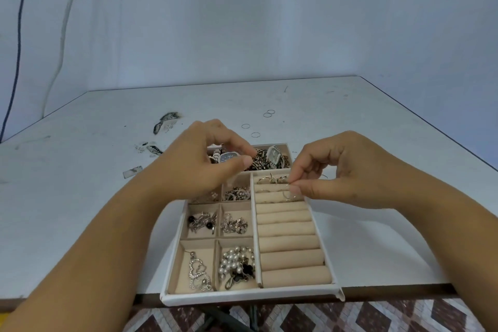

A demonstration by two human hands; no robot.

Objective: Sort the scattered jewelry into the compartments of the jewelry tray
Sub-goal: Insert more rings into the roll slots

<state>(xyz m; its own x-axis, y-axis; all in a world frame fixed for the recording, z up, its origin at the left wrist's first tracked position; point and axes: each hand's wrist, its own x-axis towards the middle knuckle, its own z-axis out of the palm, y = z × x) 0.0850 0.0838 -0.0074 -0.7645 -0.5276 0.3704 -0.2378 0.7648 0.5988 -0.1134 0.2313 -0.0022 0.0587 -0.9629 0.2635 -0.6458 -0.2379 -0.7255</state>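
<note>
A white jewelry tray with beige lining sits at the table's near edge. My right hand pinches a thin ring between thumb and forefinger, right at the far ring rolls, where a few rings sit. My left hand hovers over the tray's far left, thumb and forefinger tips pressed together on something too small to make out. Watches and chains fill the far compartment. The small compartments hold earrings, a pearl strand and a heart pendant.
Three or so thin loose rings lie on the white table beyond the tray. Dark scuffs and peeled patches mark the table at the far left. Patterned floor tiles show below the near edge.
</note>
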